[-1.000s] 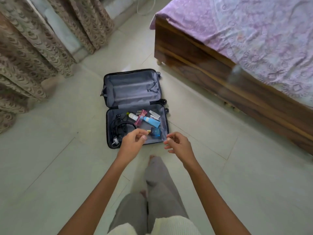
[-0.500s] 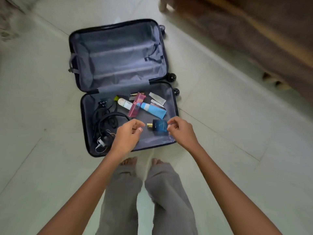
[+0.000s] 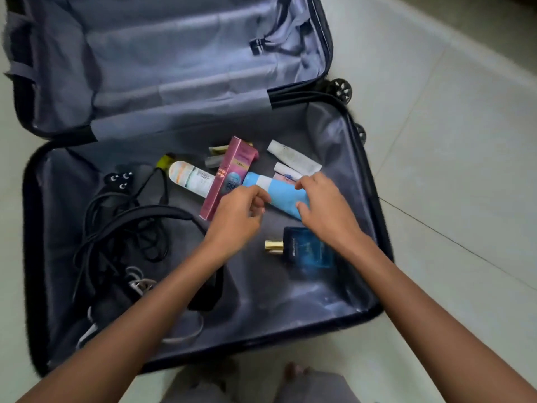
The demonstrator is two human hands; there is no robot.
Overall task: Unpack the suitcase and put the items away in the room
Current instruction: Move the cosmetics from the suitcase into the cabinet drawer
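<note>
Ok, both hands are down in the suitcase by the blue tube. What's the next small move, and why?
Probably close the right hand on the blue tube and lift it out. That hand's fingers already curl over the tube's wide end, while the left hand sits at its other side without a clear hold. The tube lies on top, partly against the pink box, so it should come free.

pale glossy floor tiles [image 3: 453,135] with thin dark grout lines [image 3: 453,242] running diagonally at right; soft even light, faint sheen, nothing of walls or furniture in view.
</note>
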